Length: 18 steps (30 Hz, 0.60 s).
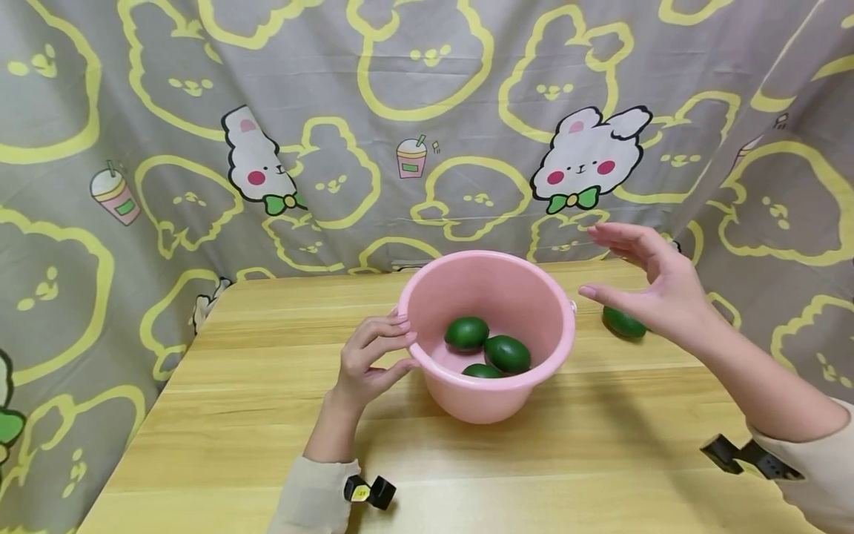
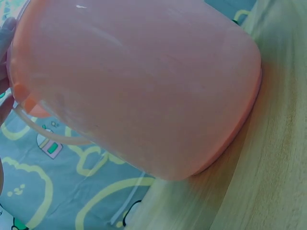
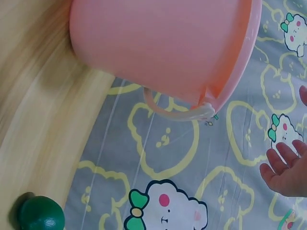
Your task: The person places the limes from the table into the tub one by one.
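A: Where do things stand?

B: The bucket [image 1: 483, 404] is on the bench [image 1: 280, 386], with three green fruits [image 1: 467, 334] inside. A fourth fruit [image 1: 623, 324] lies on the bench near the bucket's right side, partly hidden from the head camera by a hand.

A: And the hands?

B: The left hand [image 1: 373, 356] has fingers and thumb curled at the bucket's rim, so its grip is on the bucket. The right hand [image 1: 657, 285] holds nothing; its grip is spread wide, thumb apart from the fingers.

A: How would you handle this part?

B: I'd keep the left grip steady without leaning on it, since pressure that high could tip the bucket. For the loose fruit, I'd set right fingers and thumb on opposite sides of its middle. It looks smooth and rounded, so a glancing touch may roll it. Anything let go low inside the bucket should knock the others less.

A: What's around, and what's in the way?

B: The handle [image 3: 180, 114] hangs toward the bucket's far side, and its right end juts out towards the fruit. The rim could catch a sleeve [image 1: 316, 489] or a black wrist unit [image 1: 370, 492]. The patterned curtain [image 1: 467, 141] hangs right behind the bench, leaving little room there.
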Motion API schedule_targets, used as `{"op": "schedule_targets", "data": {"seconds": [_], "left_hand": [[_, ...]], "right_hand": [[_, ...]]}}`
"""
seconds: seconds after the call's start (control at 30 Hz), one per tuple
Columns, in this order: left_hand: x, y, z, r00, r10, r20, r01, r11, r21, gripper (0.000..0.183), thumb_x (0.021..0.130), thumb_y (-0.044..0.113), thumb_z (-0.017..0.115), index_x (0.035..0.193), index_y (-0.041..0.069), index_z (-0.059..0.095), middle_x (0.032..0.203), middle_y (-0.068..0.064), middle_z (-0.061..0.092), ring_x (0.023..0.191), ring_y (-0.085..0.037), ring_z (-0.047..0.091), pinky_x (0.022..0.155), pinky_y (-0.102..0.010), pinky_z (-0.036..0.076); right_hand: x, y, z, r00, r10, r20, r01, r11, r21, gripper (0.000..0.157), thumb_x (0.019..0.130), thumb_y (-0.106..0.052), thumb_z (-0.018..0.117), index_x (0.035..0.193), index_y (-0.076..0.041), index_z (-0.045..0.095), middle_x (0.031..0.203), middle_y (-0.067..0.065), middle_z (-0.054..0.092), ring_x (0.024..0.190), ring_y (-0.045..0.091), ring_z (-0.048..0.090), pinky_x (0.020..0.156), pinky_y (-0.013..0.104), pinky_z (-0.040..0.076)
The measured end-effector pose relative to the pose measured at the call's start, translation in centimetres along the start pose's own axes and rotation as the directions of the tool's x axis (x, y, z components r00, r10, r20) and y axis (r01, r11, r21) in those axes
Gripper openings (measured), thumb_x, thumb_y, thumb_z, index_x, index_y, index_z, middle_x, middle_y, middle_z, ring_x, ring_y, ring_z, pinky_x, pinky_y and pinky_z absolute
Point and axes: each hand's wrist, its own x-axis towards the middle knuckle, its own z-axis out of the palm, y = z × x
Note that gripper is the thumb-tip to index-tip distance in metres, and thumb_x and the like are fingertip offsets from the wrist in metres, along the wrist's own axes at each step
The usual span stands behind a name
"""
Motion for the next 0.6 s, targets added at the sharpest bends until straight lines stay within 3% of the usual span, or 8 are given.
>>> {"op": "schedule_targets", "data": {"seconds": [0.27,0.6], "left_hand": [[-0.2,0.0,0.1,1.0,0.002,-0.002,-0.002,1.0,0.003,0.032,0.082,0.022,0.075,0.092,-0.008,0.07,0.092,-0.021,0.064,0.096,-0.032,0.062,0.093,-0.047,0.056],[-0.1,-0.1,0.2,1.0,0.003,0.002,-0.003,1.0,-0.007,0.032,0.082,0.022,0.074,0.091,-0.008,0.07,0.09,-0.022,0.063,0.097,-0.032,0.062,0.094,-0.046,0.055]], "right_hand": [[-0.4,0.6,-0.6,0.998,0.006,-0.064,-0.004,1.0,0.028,0.075,0.061,0.019,0.078,0.128,0.001,0.051,0.124,-0.009,0.059,0.115,0.002,0.054,0.097,0.01,0.045],[-0.6,1.0,-1.7,0.995,0.052,-0.082,-0.053,0.999,-0.007,0.073,0.063,0.018,0.077,0.129,-0.001,0.052,0.124,-0.01,0.059,0.114,0.001,0.053,0.096,0.008,0.044]]}}
